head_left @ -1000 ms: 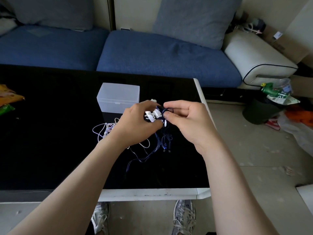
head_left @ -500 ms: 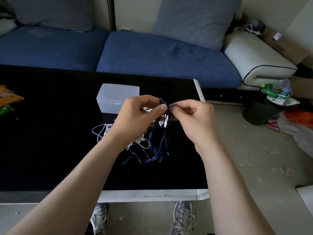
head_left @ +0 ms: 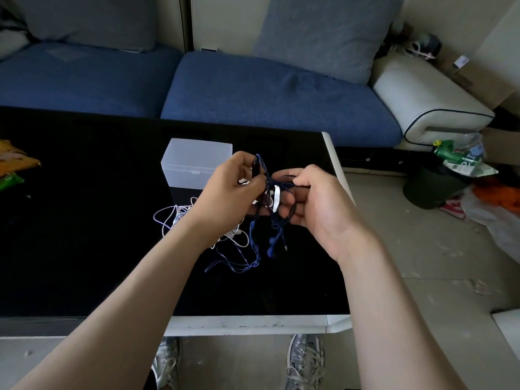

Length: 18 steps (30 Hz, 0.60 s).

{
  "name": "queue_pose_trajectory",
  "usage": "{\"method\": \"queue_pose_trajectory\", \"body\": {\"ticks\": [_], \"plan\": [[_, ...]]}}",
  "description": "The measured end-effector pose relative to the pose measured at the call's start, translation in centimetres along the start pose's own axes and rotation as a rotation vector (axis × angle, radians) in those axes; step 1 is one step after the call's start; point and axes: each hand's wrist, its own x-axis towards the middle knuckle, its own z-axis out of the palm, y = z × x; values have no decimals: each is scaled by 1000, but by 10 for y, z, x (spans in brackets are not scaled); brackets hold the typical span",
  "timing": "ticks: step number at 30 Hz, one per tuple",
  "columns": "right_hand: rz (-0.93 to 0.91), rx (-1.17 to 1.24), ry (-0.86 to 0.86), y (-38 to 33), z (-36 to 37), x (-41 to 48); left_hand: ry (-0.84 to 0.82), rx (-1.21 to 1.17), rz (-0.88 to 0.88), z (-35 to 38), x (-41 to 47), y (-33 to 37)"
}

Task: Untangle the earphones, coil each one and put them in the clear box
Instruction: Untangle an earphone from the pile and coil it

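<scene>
We pinch the thin dark-blue earphone cord (head_left: 272,247) in our left hand (head_left: 228,190), grip it in our right hand (head_left: 312,204), over the glossy black table (head_left: 84,235) near the clear plastic box (head_left: 194,164). Tug now and the white earphone cord (head_left: 180,215), seemingly snarled in, could cinch tighter.

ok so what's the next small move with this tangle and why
Likely ease the hands apart slightly to loosen the knot: the left hand and right hand both pinch the blue earphones, which are snarled with the white earphones, and loose ends trail on the table.
</scene>
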Motion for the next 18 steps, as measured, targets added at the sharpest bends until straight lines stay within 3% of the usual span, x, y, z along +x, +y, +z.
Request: {"method": "queue_pose_trajectory", "body": {"ticks": [10,18], "plan": [[-119,-352,251,7,-2,-4,49,-172,-210,-3,4,-2],[-34,-380,240,4,3,-4,51,-112,-272,-8,5,-1]]}}
